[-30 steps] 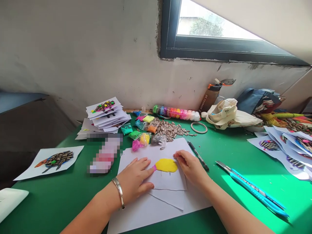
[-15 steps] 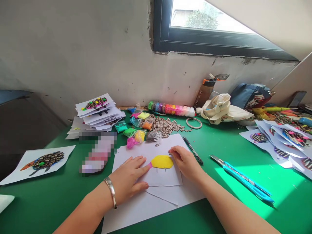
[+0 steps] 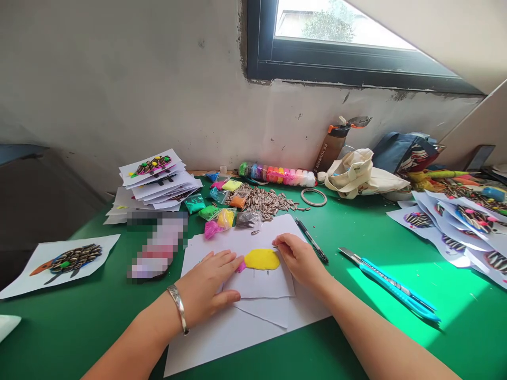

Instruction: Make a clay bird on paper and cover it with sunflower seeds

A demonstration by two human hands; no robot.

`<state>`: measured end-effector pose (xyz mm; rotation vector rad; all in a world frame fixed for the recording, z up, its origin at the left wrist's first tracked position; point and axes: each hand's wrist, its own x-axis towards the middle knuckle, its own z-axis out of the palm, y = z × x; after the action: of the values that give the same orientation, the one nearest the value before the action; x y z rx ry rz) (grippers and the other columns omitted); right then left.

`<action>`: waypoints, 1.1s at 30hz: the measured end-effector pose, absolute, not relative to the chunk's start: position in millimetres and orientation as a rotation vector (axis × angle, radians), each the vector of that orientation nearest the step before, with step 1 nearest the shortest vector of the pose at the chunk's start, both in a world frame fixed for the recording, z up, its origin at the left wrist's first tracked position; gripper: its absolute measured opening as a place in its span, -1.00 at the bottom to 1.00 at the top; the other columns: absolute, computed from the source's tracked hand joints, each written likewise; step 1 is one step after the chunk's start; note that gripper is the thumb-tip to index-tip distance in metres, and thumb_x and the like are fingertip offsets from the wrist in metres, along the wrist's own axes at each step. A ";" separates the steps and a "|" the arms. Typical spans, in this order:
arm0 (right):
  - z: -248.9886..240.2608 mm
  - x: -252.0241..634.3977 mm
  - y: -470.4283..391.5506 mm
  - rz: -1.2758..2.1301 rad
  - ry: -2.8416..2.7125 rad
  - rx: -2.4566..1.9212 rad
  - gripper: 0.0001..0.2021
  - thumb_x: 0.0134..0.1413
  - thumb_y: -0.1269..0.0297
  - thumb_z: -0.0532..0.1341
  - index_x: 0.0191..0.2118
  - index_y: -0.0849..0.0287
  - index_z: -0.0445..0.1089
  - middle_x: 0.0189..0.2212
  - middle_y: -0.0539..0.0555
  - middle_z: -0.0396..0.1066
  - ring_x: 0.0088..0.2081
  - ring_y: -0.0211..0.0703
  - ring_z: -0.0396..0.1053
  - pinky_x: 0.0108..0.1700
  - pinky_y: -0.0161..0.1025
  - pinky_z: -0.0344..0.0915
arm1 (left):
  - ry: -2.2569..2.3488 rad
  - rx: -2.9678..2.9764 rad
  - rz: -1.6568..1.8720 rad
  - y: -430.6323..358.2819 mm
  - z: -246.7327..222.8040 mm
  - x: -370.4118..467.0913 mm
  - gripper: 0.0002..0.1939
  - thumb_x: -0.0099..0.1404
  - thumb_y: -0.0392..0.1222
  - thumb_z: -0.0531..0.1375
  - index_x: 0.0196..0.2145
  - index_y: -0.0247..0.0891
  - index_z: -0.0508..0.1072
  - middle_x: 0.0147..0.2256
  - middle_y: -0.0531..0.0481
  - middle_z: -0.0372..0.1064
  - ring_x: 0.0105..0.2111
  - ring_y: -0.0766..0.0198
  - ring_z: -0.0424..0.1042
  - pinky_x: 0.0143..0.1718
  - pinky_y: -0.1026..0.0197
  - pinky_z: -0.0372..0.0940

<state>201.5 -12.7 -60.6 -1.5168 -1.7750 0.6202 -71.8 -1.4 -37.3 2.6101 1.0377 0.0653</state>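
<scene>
A yellow oval of flattened clay (image 3: 262, 259), with a small pink clay piece (image 3: 241, 266) at its left end, lies on a white sheet of paper (image 3: 263, 289). Two short leg-like marks show below the oval. My left hand (image 3: 214, 277) rests flat on the sheet, fingers spread, its fingertips beside the pink clay. At the oval's right edge, my right hand (image 3: 293, 258) is closed in a pinch on a small dark sunflower seed (image 3: 275, 246), mostly hidden by the fingertips. More paper lies underneath.
Behind the paper are a heap of sunflower seeds (image 3: 265, 201) and bags of coloured clay (image 3: 214, 228). A black pen (image 3: 312, 240) and a blue utility knife (image 3: 392, 285), blade out, lie right. Stacked seed pictures (image 3: 156, 182) stand back left; a finished bird picture (image 3: 75, 261) lies left.
The left index fingertip has shifted slightly off the pink clay, so more of it shows. The right hand keeps its pinch at the oval's right edge. The view has tilted slightly.
</scene>
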 end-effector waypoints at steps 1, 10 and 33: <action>-60.6 201.5 -12.8 0.621 -1.775 -1.516 -0.84 0.23 0.33 0.02 -0.25 0.11 0.35 -0.23 0.09 0.45 -0.20 -0.12 0.37 -0.13 -0.18 0.30 | 1.043 2.610 0.052 -1.6 -36.8 -71.5 -0.37 0.29 0.05 0.16 0.27 -0.07 0.15 0.25 -0.13 0.14 0.26 -0.04 0.09 0.26 -0.18 -0.02; -61.3 201.8 -12.9 0.615 -1.779 -1.521 -0.83 0.23 0.33 0.02 -0.24 0.11 0.36 -0.24 0.09 0.44 -0.19 -0.12 0.37 -0.14 -0.18 0.29 | 1.093 2.578 0.056 0.9 -39.1 -72.9 -0.36 0.31 0.07 0.13 0.27 -0.16 0.14 0.26 -0.14 0.12 0.26 -0.03 0.08 0.26 -0.11 0.01; -65.5 202.6 -14.8 0.611 -1.809 -1.521 -0.81 0.24 0.27 0.01 -0.24 0.12 0.35 -0.22 0.12 0.45 -0.18 -0.08 0.38 -0.12 -0.13 0.33 | 1.105 2.551 0.034 -1.4 -32.0 -73.7 -0.39 0.24 0.01 0.22 0.20 -0.20 0.25 0.27 -0.18 0.10 0.27 -0.06 0.06 0.27 -0.10 0.01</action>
<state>202.6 -14.8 -65.5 -1.5211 -1.8093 0.6105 -73.7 -1.4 -32.0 2.5509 1.1054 0.0336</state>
